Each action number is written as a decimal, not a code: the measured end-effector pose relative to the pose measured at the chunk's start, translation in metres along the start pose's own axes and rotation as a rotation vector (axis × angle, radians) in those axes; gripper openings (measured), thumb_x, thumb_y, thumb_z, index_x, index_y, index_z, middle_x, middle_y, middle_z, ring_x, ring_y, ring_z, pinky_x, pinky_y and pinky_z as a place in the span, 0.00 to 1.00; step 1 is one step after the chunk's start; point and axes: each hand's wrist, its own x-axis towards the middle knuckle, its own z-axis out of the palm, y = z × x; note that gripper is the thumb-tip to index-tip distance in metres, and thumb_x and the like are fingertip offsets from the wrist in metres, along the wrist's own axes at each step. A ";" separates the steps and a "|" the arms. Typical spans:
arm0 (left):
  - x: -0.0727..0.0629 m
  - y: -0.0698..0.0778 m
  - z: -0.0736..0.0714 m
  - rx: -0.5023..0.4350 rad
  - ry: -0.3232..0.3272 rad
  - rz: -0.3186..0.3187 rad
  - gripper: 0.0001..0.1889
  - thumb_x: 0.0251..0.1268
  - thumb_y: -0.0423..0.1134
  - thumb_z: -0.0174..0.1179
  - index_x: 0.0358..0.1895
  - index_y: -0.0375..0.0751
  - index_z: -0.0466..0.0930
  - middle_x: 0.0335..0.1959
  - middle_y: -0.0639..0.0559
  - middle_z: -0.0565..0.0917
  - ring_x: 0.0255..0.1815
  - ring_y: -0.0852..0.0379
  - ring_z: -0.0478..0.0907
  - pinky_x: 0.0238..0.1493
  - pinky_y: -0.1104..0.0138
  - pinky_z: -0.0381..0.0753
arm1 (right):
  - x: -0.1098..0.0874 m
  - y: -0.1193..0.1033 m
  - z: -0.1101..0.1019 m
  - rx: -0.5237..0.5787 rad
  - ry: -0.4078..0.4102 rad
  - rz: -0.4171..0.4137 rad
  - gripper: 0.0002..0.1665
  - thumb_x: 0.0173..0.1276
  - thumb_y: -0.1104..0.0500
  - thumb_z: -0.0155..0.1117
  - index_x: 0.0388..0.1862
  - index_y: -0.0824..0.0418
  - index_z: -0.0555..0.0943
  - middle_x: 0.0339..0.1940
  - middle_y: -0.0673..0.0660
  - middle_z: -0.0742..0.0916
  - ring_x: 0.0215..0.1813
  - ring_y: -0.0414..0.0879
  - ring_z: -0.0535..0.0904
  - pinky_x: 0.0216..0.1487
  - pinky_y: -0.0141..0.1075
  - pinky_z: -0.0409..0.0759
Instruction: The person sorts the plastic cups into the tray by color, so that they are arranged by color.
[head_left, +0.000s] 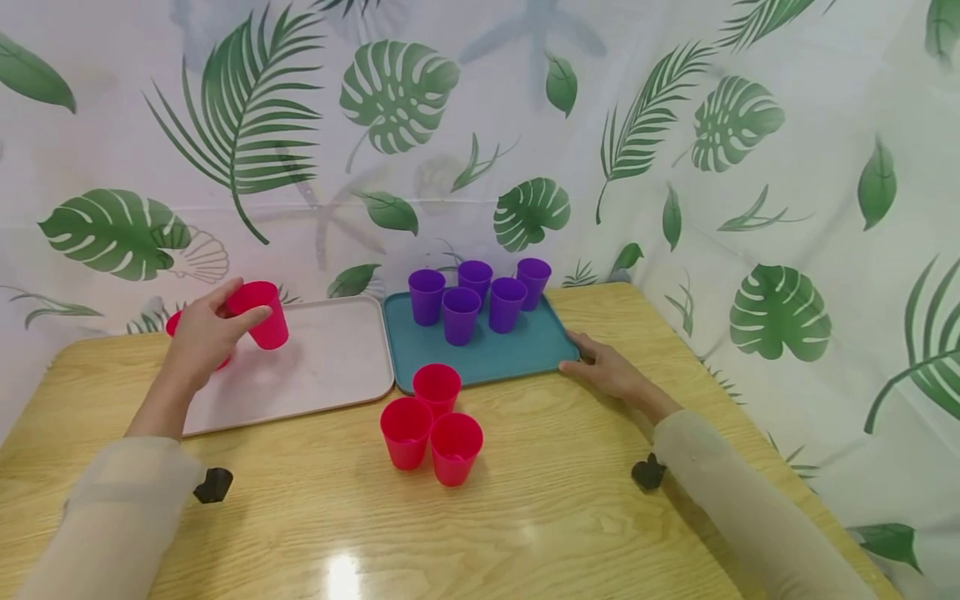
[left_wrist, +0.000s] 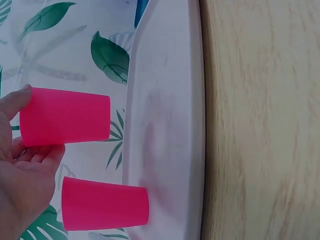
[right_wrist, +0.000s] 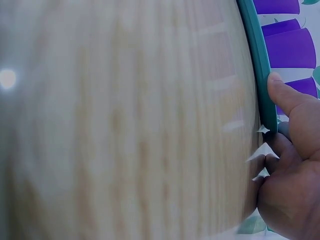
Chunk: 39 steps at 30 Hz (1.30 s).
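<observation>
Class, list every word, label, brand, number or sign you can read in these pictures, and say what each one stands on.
None: no lettering or number can be read in any view.
Red cups and purple cups: plain on the sides that show.
White tray and teal tray: no marking visible.
Backdrop: printed leaves and other pictures, no readable words.

Our left hand is up, thumb and fingers curled. Well right of that grip, our right hand pinches too. Our arms stretch out behind both.
</observation>
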 end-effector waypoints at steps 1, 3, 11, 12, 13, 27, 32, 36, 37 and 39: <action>0.001 -0.001 0.000 -0.012 0.005 -0.010 0.47 0.74 0.60 0.59 0.85 0.44 0.45 0.77 0.27 0.60 0.73 0.29 0.59 0.62 0.42 0.79 | 0.000 0.000 0.000 -0.004 0.001 0.000 0.48 0.79 0.45 0.61 0.86 0.61 0.49 0.85 0.69 0.50 0.85 0.64 0.40 0.82 0.59 0.42; 0.004 -0.003 0.001 -0.032 0.015 -0.032 0.48 0.74 0.59 0.59 0.85 0.45 0.44 0.78 0.28 0.58 0.75 0.29 0.58 0.64 0.39 0.77 | -0.001 0.000 0.000 -0.010 0.003 -0.001 0.48 0.79 0.45 0.60 0.86 0.61 0.49 0.85 0.69 0.50 0.85 0.64 0.40 0.82 0.59 0.42; 0.012 -0.010 0.004 -0.068 0.053 -0.085 0.46 0.75 0.56 0.59 0.85 0.46 0.42 0.80 0.29 0.55 0.77 0.29 0.55 0.67 0.40 0.74 | 0.000 0.001 -0.001 -0.017 -0.001 -0.004 0.49 0.79 0.44 0.60 0.86 0.61 0.49 0.85 0.69 0.51 0.85 0.65 0.40 0.81 0.60 0.42; 0.012 -0.011 0.004 -0.065 0.053 -0.089 0.46 0.75 0.55 0.59 0.85 0.46 0.42 0.80 0.29 0.55 0.77 0.29 0.55 0.67 0.40 0.74 | 0.000 0.001 -0.001 -0.019 -0.001 -0.004 0.49 0.79 0.43 0.61 0.86 0.61 0.49 0.85 0.69 0.51 0.85 0.65 0.41 0.81 0.60 0.43; 0.013 -0.011 0.005 -0.060 0.055 -0.091 0.46 0.75 0.55 0.59 0.85 0.45 0.42 0.80 0.29 0.54 0.77 0.29 0.55 0.68 0.40 0.73 | 0.000 0.001 -0.001 -0.018 -0.001 -0.003 0.49 0.79 0.43 0.61 0.86 0.61 0.49 0.85 0.69 0.51 0.85 0.65 0.41 0.81 0.60 0.43; 0.018 -0.006 0.016 0.083 0.039 -0.095 0.44 0.77 0.46 0.59 0.84 0.37 0.42 0.77 0.23 0.56 0.75 0.24 0.55 0.67 0.37 0.72 | -0.001 0.001 0.000 -0.004 0.001 -0.005 0.49 0.79 0.44 0.61 0.86 0.61 0.49 0.85 0.69 0.51 0.85 0.65 0.41 0.82 0.59 0.43; 0.018 -0.013 0.019 0.085 0.030 -0.126 0.45 0.78 0.47 0.57 0.84 0.36 0.40 0.79 0.24 0.54 0.76 0.24 0.53 0.69 0.37 0.69 | 0.000 0.001 0.001 -0.003 0.001 -0.005 0.49 0.79 0.43 0.61 0.86 0.61 0.49 0.85 0.69 0.51 0.85 0.64 0.40 0.82 0.59 0.43; 0.019 -0.016 0.019 0.074 0.035 -0.130 0.47 0.77 0.49 0.58 0.84 0.36 0.37 0.80 0.26 0.52 0.78 0.25 0.51 0.70 0.37 0.68 | 0.000 0.001 0.000 0.002 0.003 -0.012 0.49 0.79 0.43 0.60 0.86 0.62 0.49 0.85 0.69 0.51 0.85 0.64 0.41 0.82 0.58 0.43; 0.019 -0.015 0.019 0.072 0.037 -0.127 0.47 0.77 0.50 0.58 0.84 0.36 0.36 0.81 0.26 0.50 0.79 0.25 0.50 0.70 0.36 0.67 | -0.001 0.001 0.000 0.006 0.003 -0.012 0.49 0.79 0.44 0.60 0.86 0.62 0.49 0.85 0.68 0.51 0.85 0.64 0.41 0.82 0.58 0.43; 0.019 -0.014 0.018 0.064 0.038 -0.116 0.49 0.77 0.51 0.57 0.84 0.36 0.33 0.82 0.28 0.47 0.80 0.26 0.47 0.71 0.36 0.65 | -0.002 0.001 0.000 0.010 0.002 -0.013 0.49 0.79 0.44 0.60 0.86 0.62 0.49 0.85 0.68 0.51 0.85 0.63 0.41 0.82 0.58 0.43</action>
